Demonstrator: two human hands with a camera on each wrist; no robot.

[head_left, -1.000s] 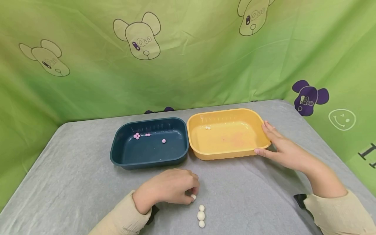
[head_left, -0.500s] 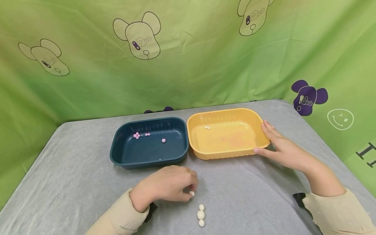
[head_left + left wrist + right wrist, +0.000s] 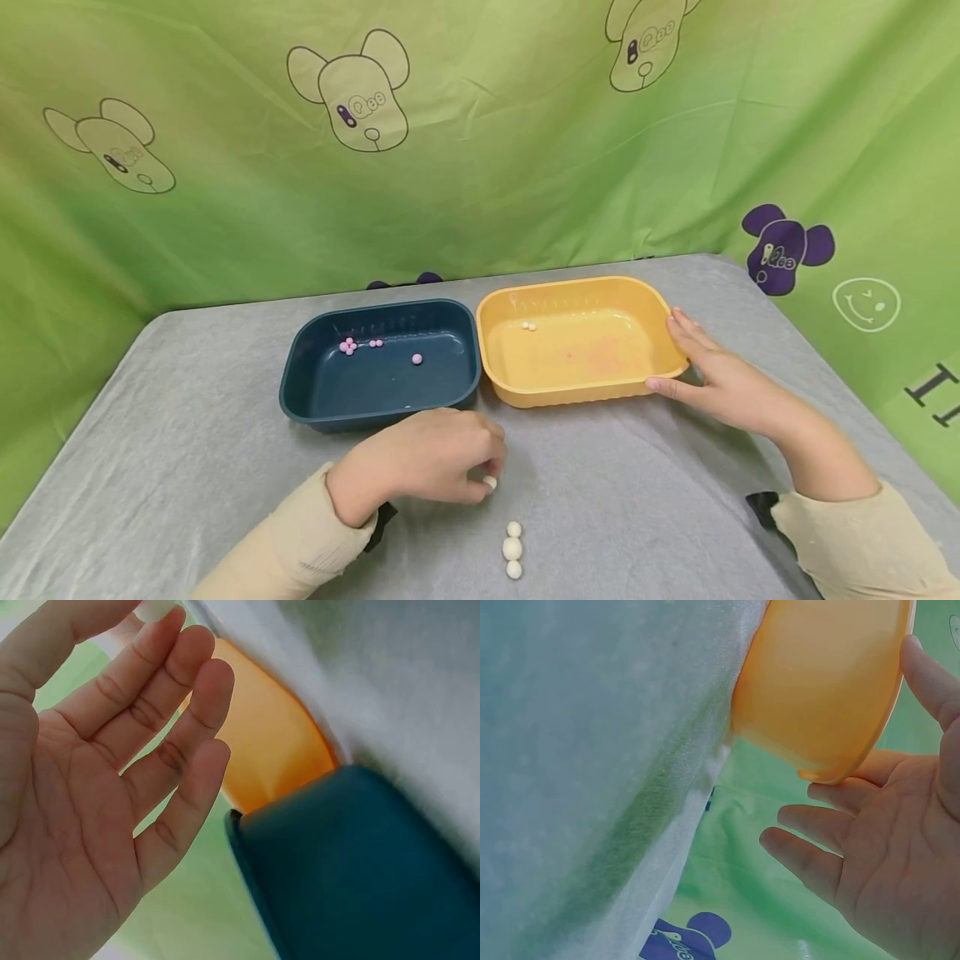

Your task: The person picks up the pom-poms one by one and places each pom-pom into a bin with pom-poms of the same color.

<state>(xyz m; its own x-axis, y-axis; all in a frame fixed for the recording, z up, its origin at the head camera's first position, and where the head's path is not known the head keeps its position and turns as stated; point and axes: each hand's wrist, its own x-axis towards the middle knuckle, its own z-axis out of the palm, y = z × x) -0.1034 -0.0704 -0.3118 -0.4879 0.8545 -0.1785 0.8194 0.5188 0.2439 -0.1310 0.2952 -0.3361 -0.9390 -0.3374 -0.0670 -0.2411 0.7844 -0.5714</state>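
Note:
My left hand (image 3: 442, 454) pinches a small white ball (image 3: 490, 482) between thumb and fingertips, over the cloth in front of the dark blue tray (image 3: 375, 414). The left wrist view shows the ball (image 3: 154, 609) cut off at the top edge, the other fingers extended. On the cloth nearby, three white balls (image 3: 512, 548) stand in a touching row, the middle one largest. My right hand (image 3: 720, 379) rests with straight fingers on the right end of the yellow tray (image 3: 577, 390). In the right wrist view its fingertips touch the tray's rim (image 3: 840, 778).
Several small pink balls (image 3: 417, 359) lie in the blue tray, some in a flower-like cluster (image 3: 348, 346). Two tiny white balls (image 3: 528, 326) sit in the yellow tray. Both trays stand side by side on a grey cloth (image 3: 202, 433), before a green printed curtain (image 3: 480, 167).
My left hand has moved a little away from me, toward the blue tray, still holding the white ball. The right hand stays on the yellow tray.

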